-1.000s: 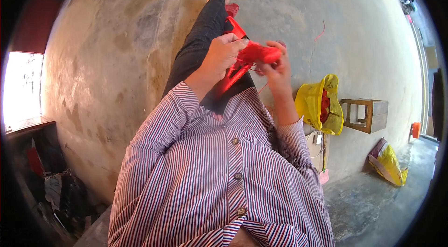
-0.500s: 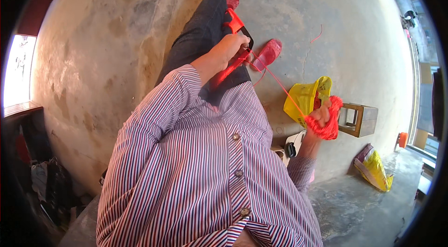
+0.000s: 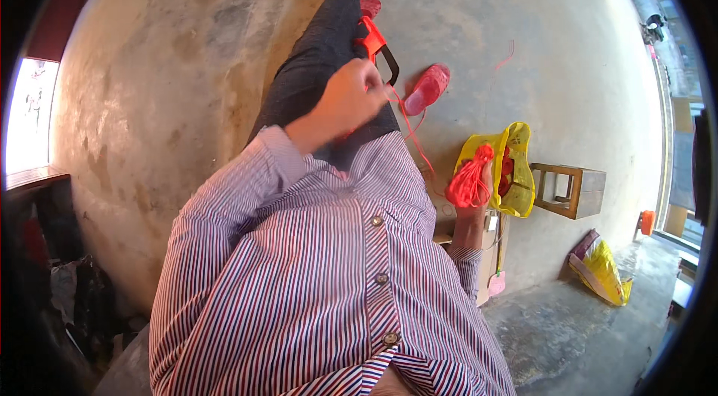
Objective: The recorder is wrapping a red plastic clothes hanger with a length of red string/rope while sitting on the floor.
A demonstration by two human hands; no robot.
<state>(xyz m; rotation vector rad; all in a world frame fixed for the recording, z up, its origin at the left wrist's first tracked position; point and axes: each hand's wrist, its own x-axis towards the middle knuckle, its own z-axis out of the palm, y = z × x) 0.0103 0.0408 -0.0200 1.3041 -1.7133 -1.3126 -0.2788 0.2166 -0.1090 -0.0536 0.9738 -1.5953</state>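
Pinching a thin red cord (image 3: 407, 123) above our lap, our left hand (image 3: 348, 100) has its fingers curled together around the strand. Our right hand (image 3: 479, 179) is lowered beside our hip, fingers closed around a bundle of red cord (image 3: 467, 183), just in front of a yellow bag (image 3: 520, 164) on the concrete floor (image 3: 187, 97). A pink sandal (image 3: 426, 88) lies near our outstretched leg.

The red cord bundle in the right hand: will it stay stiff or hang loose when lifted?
Probably floppy: the red cord bundle droops in loops from the right hand. Likely light, since a thin strand trails slack to the left hand. It seems apt to tangle.
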